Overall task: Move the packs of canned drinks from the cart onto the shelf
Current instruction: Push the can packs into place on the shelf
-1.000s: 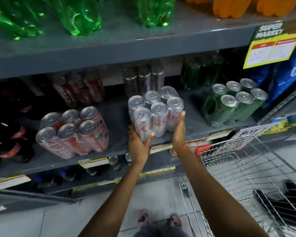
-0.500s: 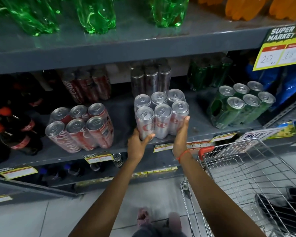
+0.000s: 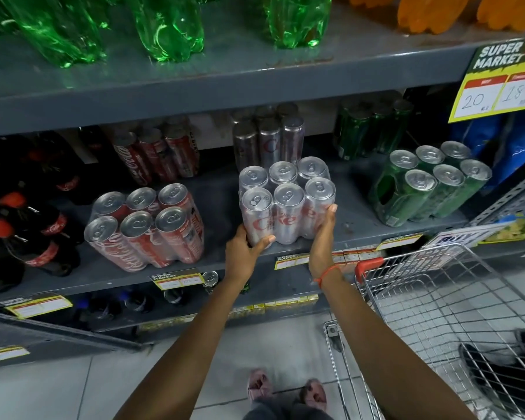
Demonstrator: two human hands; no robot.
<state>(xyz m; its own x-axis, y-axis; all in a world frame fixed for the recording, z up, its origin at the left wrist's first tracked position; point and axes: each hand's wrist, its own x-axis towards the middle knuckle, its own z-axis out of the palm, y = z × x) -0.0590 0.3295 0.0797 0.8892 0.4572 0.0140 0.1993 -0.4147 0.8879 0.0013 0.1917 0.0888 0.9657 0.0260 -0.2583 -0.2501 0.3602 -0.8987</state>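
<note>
A shrink-wrapped pack of silver cans [image 3: 285, 204] rests on the front part of the grey middle shelf [image 3: 219, 213]. My left hand [image 3: 245, 253] grips its lower left corner. Flat against the pack's right side is my right hand [image 3: 322, 241]. A pack of red cans [image 3: 146, 228] stands on the same shelf to the left, a pack of green cans [image 3: 428, 186] to the right. The wire cart [image 3: 455, 316] is at the lower right; something dark [image 3: 509, 368] lies in it.
More red, silver and green can packs stand at the shelf's back. Dark bottles [image 3: 28, 213] fill the far left. Green and orange bottles sit on the upper shelf. A yellow price sign [image 3: 497, 89] hangs at the right. My feet [image 3: 285, 389] are on the tiled floor.
Both hands have pushed the silver pack a little farther back onto the shelf. The view has shifted slightly left and down.
</note>
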